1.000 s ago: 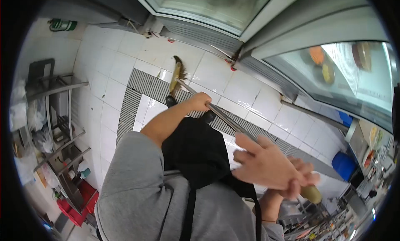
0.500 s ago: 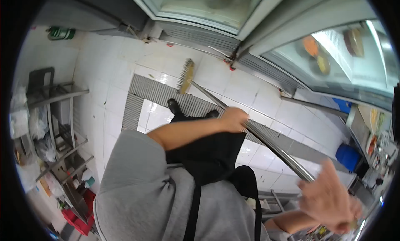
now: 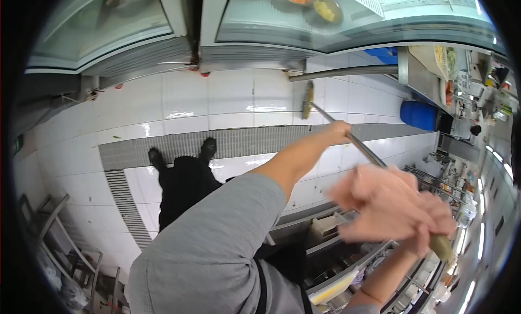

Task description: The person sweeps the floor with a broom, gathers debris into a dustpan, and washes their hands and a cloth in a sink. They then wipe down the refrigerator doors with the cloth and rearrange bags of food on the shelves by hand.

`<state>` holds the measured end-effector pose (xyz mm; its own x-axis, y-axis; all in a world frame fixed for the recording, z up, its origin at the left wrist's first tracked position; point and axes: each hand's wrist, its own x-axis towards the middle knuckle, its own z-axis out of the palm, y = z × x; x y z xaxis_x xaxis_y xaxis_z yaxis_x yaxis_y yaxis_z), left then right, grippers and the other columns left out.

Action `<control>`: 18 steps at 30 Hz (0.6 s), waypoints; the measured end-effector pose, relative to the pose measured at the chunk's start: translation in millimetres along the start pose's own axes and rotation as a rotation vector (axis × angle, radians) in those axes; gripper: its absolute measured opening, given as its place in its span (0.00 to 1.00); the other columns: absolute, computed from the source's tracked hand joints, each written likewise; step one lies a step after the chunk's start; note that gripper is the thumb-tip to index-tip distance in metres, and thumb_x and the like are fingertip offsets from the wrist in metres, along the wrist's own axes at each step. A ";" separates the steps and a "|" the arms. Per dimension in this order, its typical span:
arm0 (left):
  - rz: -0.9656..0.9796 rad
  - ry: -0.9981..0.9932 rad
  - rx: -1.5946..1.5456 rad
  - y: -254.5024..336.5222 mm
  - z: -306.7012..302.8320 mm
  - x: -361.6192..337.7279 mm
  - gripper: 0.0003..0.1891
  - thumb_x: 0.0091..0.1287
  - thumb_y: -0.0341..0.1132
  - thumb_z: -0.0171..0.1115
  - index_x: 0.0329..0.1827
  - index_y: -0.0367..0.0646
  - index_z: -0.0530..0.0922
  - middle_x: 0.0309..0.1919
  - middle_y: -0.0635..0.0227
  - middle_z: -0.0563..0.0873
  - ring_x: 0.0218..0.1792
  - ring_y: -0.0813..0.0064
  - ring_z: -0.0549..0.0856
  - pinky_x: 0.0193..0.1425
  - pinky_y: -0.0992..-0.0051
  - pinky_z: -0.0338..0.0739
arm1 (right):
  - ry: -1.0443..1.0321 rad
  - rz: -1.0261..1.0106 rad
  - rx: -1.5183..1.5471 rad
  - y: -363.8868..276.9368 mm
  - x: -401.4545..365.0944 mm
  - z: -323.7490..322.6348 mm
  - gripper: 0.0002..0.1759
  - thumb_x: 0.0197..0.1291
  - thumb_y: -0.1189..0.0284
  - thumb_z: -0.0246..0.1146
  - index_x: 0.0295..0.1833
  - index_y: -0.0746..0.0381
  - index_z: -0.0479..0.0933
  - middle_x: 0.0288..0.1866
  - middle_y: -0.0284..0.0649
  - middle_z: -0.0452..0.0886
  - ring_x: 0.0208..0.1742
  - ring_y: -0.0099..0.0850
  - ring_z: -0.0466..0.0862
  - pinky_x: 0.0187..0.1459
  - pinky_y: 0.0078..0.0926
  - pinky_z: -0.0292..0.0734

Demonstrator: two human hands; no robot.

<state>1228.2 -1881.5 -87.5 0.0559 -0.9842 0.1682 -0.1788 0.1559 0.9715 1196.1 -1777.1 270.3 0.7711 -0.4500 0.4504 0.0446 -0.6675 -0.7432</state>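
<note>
A broom with a long metal pole [image 3: 369, 150] slants across the view. Its narrow, stiff-bristled head [image 3: 308, 100] is on the white tiled floor beyond the drain grating. Partway along the pole, my left hand [image 3: 339, 129] is wrapped round it. Near the upper end, my right hand [image 3: 431, 222] is closed round the handle, just above its yellowish-green tip [image 3: 440, 248]. A pink cloth [image 3: 380, 203], smeared by motion, hangs at the right hand and hides part of the pole.
Glass-fronted fridges [image 3: 260, 26] stand along the far side. A drain grating [image 3: 255, 142] runs across the floor by my feet. To the right is a blue bin [image 3: 419, 116], with metal shelving [image 3: 325, 270] close below. A metal rack [image 3: 54, 249] stands at left.
My view has turned to the right. The broom head now appears farther right, near the low metal rail. Both hands remain on the pole, and the pink cloth has swung out more.
</note>
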 end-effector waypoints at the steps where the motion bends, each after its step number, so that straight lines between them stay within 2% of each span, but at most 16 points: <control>1: -0.024 -0.062 0.003 -14.3 -10.8 0.4 0.11 0.47 0.39 0.65 0.24 0.43 0.75 0.27 0.60 0.79 0.35 0.58 0.78 0.36 0.65 0.72 | -0.011 -0.002 -0.016 16.6 3.8 -3.5 0.14 0.39 0.77 0.63 0.30 0.57 0.64 0.23 0.34 0.65 0.25 0.29 0.67 0.31 0.32 0.68; 3: -0.003 -0.092 0.046 -32.7 -28.7 -6.1 0.12 0.48 0.41 0.65 0.25 0.42 0.75 0.26 0.60 0.79 0.33 0.58 0.78 0.35 0.65 0.72 | 0.050 0.074 0.085 42.9 7.8 -3.8 0.12 0.41 0.79 0.59 0.30 0.57 0.64 0.24 0.34 0.64 0.24 0.28 0.66 0.32 0.33 0.68; 4: 0.008 -0.125 0.101 -37.5 -37.9 -12.8 0.13 0.48 0.42 0.65 0.25 0.41 0.75 0.24 0.59 0.79 0.31 0.58 0.79 0.34 0.65 0.72 | 0.096 0.100 0.139 45.8 9.4 -12.0 0.10 0.44 0.79 0.57 0.28 0.57 0.62 0.25 0.34 0.62 0.25 0.27 0.63 0.32 0.30 0.65; 5: -0.016 -0.130 0.099 -35.4 -40.6 -20.2 0.13 0.48 0.42 0.65 0.25 0.41 0.75 0.24 0.59 0.79 0.31 0.58 0.79 0.34 0.65 0.72 | 0.096 0.117 0.156 43.4 11.1 -19.3 0.10 0.44 0.79 0.57 0.28 0.57 0.62 0.25 0.34 0.62 0.25 0.27 0.63 0.32 0.30 0.65; 7: -0.020 -0.158 0.012 -16.3 -57.9 -32.7 0.14 0.49 0.43 0.64 0.25 0.40 0.75 0.21 0.59 0.79 0.27 0.58 0.79 0.31 0.65 0.72 | 0.321 0.113 0.291 34.0 16.6 -31.7 0.09 0.46 0.79 0.53 0.27 0.56 0.59 0.26 0.33 0.60 0.27 0.26 0.61 0.31 0.27 0.59; 9: 0.003 -0.137 0.016 -17.1 -70.4 -52.9 0.15 0.49 0.44 0.63 0.24 0.40 0.75 0.19 0.58 0.78 0.26 0.57 0.79 0.30 0.65 0.72 | 0.354 0.114 0.320 29.7 15.0 -35.4 0.09 0.47 0.78 0.51 0.26 0.56 0.57 0.26 0.33 0.58 0.27 0.25 0.58 0.31 0.25 0.55; 12: -0.137 -0.043 0.147 -4.9 -99.8 -109.2 0.13 0.45 0.43 0.62 0.20 0.42 0.75 0.18 0.58 0.78 0.25 0.58 0.79 0.29 0.65 0.72 | 0.331 0.141 0.395 20.9 1.2 -30.6 0.07 0.49 0.76 0.49 0.27 0.55 0.57 0.27 0.33 0.59 0.29 0.26 0.60 0.34 0.27 0.58; 15: -0.305 0.098 0.195 14.1 -126.5 -164.6 0.11 0.40 0.42 0.61 0.14 0.44 0.75 0.17 0.59 0.78 0.23 0.58 0.78 0.28 0.64 0.73 | 0.451 0.177 0.442 5.7 -4.4 -2.5 0.07 0.48 0.76 0.50 0.30 0.55 0.58 0.27 0.33 0.58 0.28 0.25 0.59 0.30 0.26 0.57; 16: -0.255 0.140 0.182 21.8 -128.9 -174.4 0.10 0.39 0.40 0.60 0.13 0.44 0.74 0.15 0.58 0.77 0.22 0.57 0.78 0.27 0.64 0.72 | 0.509 0.203 0.430 -9.5 -4.1 0.3 0.08 0.48 0.76 0.50 0.31 0.55 0.58 0.27 0.33 0.58 0.28 0.25 0.60 0.31 0.26 0.57; 18: -0.114 0.274 0.287 52.5 -120.9 -168.1 0.08 0.36 0.39 0.59 0.12 0.44 0.74 0.14 0.57 0.76 0.21 0.56 0.77 0.27 0.61 0.72 | 0.311 0.125 0.480 -44.5 -2.8 -36.9 0.09 0.48 0.76 0.50 0.34 0.55 0.58 0.29 0.34 0.59 0.29 0.26 0.60 0.31 0.28 0.58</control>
<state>1328.1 -1697.7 -44.5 0.3438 -0.9288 0.1384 -0.4212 -0.0208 0.9067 1168.5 -1768.0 320.4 0.5694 -0.7095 0.4152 0.3038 -0.2877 -0.9082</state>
